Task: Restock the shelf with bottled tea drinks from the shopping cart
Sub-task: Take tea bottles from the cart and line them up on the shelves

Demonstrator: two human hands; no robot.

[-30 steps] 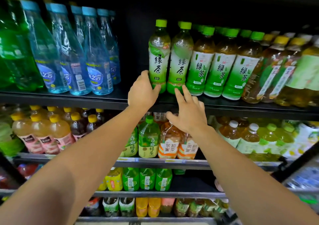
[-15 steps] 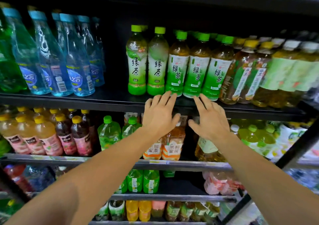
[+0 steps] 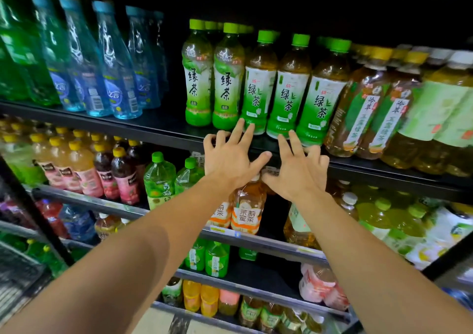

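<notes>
Both hands spread open at the shelf [image 3: 163,131] edge, holding nothing: left hand [image 3: 230,158] fingers touch a tea bottle [image 3: 257,88] base, right hand [image 3: 298,171] fingertips meet the next bottle [image 3: 288,95]

Blue water bottles [image 3: 107,72] upper left; pink-labelled juice bottles [image 3: 87,177] shelved below them

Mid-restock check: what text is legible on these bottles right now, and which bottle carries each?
"绿茶": two light-green tea bottles at the left of the tea row.
"统一" and "绿茶": three white-and-green label bottles just above the fingertips.
"冷萃": amber yellow-cap bottles; the smaller characters are unclear.
"茉莉蜜茶": orange-label bottle one shelf down.
"青梅": green-cap bottle.
Blue bottles, red-label bottles, shelf price tags: too blurred.
</notes>
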